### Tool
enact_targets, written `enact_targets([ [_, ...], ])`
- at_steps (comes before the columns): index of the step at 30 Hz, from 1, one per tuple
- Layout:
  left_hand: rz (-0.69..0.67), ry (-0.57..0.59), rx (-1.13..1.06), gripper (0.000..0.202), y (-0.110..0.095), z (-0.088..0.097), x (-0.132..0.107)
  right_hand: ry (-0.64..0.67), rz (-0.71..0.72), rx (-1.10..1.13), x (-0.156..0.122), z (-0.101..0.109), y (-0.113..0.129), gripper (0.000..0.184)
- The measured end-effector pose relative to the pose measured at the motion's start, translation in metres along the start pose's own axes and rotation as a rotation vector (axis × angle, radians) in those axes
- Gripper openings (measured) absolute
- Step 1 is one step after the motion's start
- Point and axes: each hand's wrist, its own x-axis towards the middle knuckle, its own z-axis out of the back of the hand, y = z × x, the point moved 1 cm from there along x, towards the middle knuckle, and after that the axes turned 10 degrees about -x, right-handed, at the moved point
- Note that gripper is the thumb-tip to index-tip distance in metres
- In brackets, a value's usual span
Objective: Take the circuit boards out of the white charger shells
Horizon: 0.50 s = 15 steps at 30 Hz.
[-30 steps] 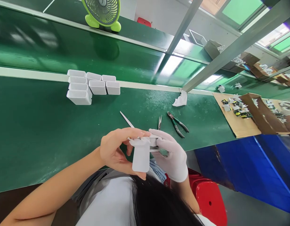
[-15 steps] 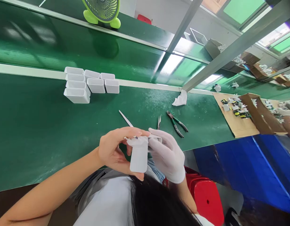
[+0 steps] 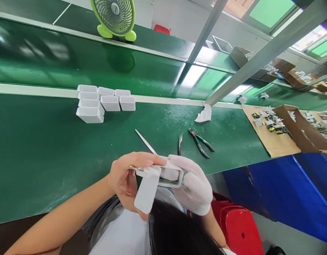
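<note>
"What does the left hand have?"

"The bare left hand point(image 3: 123, 179) holds a white cover point(image 3: 148, 193) just below the middle of the frame. The fingers are bent, with the cover pinched between them, so the gap is only as wide as the piece. The cover hangs tilted, and small metal prongs point(image 3: 137, 168) stick out at its upper left end."

"And the right?"

"The right hand point(image 3: 196, 187), in a white glove, is curled around a white case point(image 3: 174, 184) just right of the cover. The case's hollow end faces the viewer. Something pale shows inside, but I can't tell what. A left fingertip reaches the case's upper edge."

"What's around them?"

"A thin pale stick point(image 3: 145, 141) lies on the green table point(image 3: 46, 148) above the left hand. Tweezers point(image 3: 180, 143) are just above the glove, and pliers point(image 3: 194, 135) rest near them, to the right."

"Further off?"

"A cluster of similar white boxes point(image 3: 90, 117) stands left of centre in the upper half. A crumpled tissue point(image 3: 204, 114) sits right of centre. At the right edge, another person's gloved hand point(image 3: 326, 122) is near a cardboard box point(image 3: 298, 129)."
</note>
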Motion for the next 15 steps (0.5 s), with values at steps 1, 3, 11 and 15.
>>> enact_targets([
  [1, 0.015, -0.022, -0.011, 0.106, 0.000, -0.001, 0.001, -0.018, 0.022, 0.001, 0.002, 0.001, 0.001, 0.057],
  [3, 0.086, -0.080, -0.049, 0.098, -0.001, -0.003, 0.001, -0.046, 0.036, 0.002, 0.007, 0.003, 0.002, 0.054],
  [11, 0.347, -0.264, -0.259, 0.070, -0.006, -0.012, 0.006, -0.119, -0.146, 0.228, 0.020, 0.001, 0.006, 0.038],
  [15, 0.384, -0.286, -0.327, 0.063, -0.004, -0.011, 0.008, -0.131, -0.168, 0.233, 0.020, -0.001, 0.008, 0.034],
])
